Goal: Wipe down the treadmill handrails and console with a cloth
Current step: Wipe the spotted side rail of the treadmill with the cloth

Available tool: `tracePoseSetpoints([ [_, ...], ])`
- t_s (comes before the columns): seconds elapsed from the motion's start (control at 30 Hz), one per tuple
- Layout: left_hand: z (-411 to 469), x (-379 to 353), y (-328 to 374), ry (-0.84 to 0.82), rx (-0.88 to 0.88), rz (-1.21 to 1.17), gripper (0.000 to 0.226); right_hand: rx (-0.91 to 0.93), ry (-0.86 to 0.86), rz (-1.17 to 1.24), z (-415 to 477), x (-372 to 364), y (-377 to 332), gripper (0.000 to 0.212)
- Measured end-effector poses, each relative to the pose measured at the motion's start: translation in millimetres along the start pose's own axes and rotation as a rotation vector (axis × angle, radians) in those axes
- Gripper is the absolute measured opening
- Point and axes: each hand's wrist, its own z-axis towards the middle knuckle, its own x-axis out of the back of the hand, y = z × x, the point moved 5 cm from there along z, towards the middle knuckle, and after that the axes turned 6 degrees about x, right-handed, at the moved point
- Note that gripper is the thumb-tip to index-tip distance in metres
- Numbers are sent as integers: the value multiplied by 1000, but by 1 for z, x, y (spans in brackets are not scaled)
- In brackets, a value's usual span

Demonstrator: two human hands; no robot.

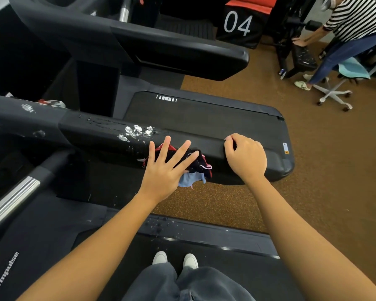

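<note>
Currently on the handrail-wipe step, roughly early-to-mid task by my read. Left hand lies flat, fingers spread straight, pressing the patchwork cloth onto the treadmill handrail. Right hand is just beside the cloth, fingers curled over the rail's top edge near its end, likely steadying. Hands apart. White foam spots sit on the rail just beyond the left fingertips, unwiped. Next move probably calls for sliding the cloth through that foam under firm downward pressure.
</note>
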Motion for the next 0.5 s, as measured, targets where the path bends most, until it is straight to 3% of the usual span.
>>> tracePoseSetpoints([
  [0.1, 8, 7, -2, -4, 47, 4, 45, -6, -10, 3, 0, 0, 1, 35],
  [0.3, 42, 23, -35, -2, 530, -225, 33, 0, -19, 7, 0, 3, -1, 34],
  [0.43, 39, 26, -34, 22, 457, -113, 29, 0, -24, 7, 1, 2, -1, 35],
  [0.5, 42, 30, -28, 80, 423, -172, 27, -8, -23, 18, 1, 2, 0, 36],
])
